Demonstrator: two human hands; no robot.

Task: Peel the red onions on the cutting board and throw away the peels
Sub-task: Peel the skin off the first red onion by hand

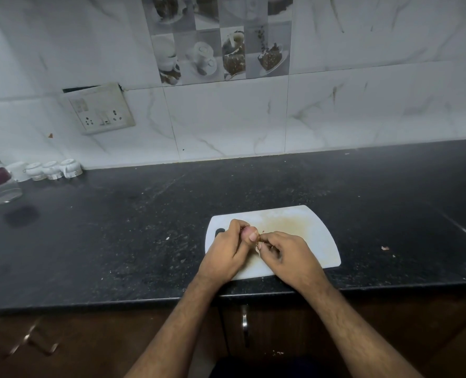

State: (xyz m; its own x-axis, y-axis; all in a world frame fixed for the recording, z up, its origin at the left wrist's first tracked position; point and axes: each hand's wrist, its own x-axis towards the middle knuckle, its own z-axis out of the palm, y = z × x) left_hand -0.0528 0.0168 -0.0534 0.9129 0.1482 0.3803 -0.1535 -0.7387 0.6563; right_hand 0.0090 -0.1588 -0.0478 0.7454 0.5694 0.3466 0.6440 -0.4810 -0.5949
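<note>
**Peeling a small onion over the board**

Low in the frame, just right of centre, both hands are working together over the white board [302, 227], which is lying on the dark tabletop [117, 227] close to its near edge. The left hand [227, 255] is closed around a small onion [249, 231], of which only a pinkish patch is showing between the fingers. The right hand [286, 255] is pinching a brownish peel [259, 242] at the onion's lower right side, thumb and fingertips closed on it. The two hands are touching at the onion.

The step in hand looks like stripping the dry outer skin. To do it well, the left hand should be gripping firmly while turning the onion a little at a time, and the right should be pulling the peel along the onion's curve rather than straight out, so it is coming off in long strips and not crumbling. Working over the board should be keeping scraps gathered for throwing away; a few flecks are already lying on the tabletop at right.

The onion is mostly hidden, so I cannot tell which way its root-to-tip axis is pointing. No bin is in view.
</note>
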